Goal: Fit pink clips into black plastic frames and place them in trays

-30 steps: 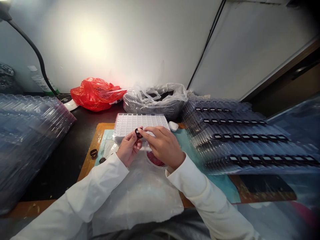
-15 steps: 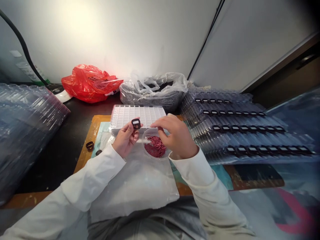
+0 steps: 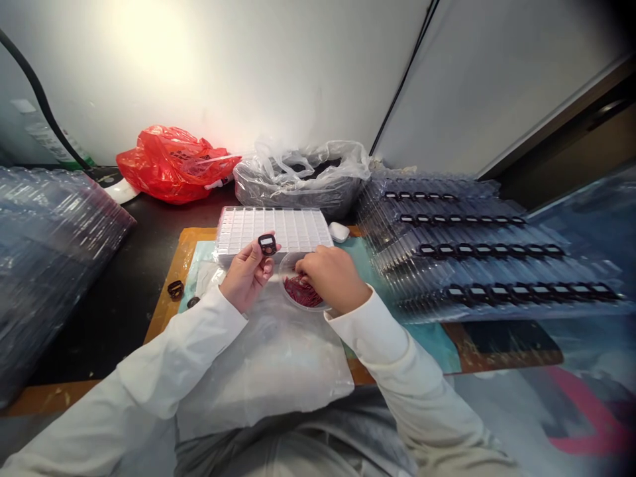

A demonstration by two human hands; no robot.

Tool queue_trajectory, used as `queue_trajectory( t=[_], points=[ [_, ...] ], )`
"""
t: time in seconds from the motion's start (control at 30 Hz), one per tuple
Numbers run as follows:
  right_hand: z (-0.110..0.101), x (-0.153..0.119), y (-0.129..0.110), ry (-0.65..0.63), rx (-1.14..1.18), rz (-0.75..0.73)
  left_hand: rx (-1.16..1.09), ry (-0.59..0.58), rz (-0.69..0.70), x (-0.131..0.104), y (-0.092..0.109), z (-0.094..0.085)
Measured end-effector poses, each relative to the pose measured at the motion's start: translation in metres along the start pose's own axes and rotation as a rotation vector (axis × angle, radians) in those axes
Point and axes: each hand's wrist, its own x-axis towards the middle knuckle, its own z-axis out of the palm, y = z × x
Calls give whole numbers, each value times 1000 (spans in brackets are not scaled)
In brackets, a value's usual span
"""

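Between the thumb and fingers of my left hand point(image 3: 247, 275) is a small black digital counter point(image 3: 267, 244), its pale display facing up. My right hand point(image 3: 330, 275) reaches down into a round clear tub point(image 3: 284, 265) of thin dark-red strips point(image 3: 301, 292). Its fingers are bent together at the strips, and the hand covers the tub's right side. What the fingertips pinch, if anything, is hidden. Just behind both hands stands a white gridded tray point(image 3: 248, 222). A black counter part point(image 3: 175, 289) and a small dark round piece point(image 3: 193, 302) lie to the left.
Clear trays holding rows of black counters point(image 3: 499, 291) are stacked on the right. More stacked clear trays point(image 3: 54, 245) stand on the left. A red plastic bag point(image 3: 173, 169), a clear bag-lined container point(image 3: 298, 189) and a white case point(image 3: 338, 232) are farther back. A plastic sheet point(image 3: 278, 371) covers my lap.
My right hand has moved down and left into the tub, uncovering the white case behind it. The left hand still holds the counter. The whole view has shifted slightly.
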Motion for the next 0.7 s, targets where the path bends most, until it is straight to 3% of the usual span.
queue_trajectory(
  t=[0.17,0.33,0.5,0.7],
  points=[
    [6,0,7,144,163,15,15,49,-4,-1,0,1],
    [3,-2,10,284,356,-11,10,25,-6,-1,-1,1],
    [-5,-2,9,443,738,77,49,16,-19,-3,-1,0],
    [-5,1,4,625,939,194,103,-44,-51,-3,-7,-5]
  ],
)
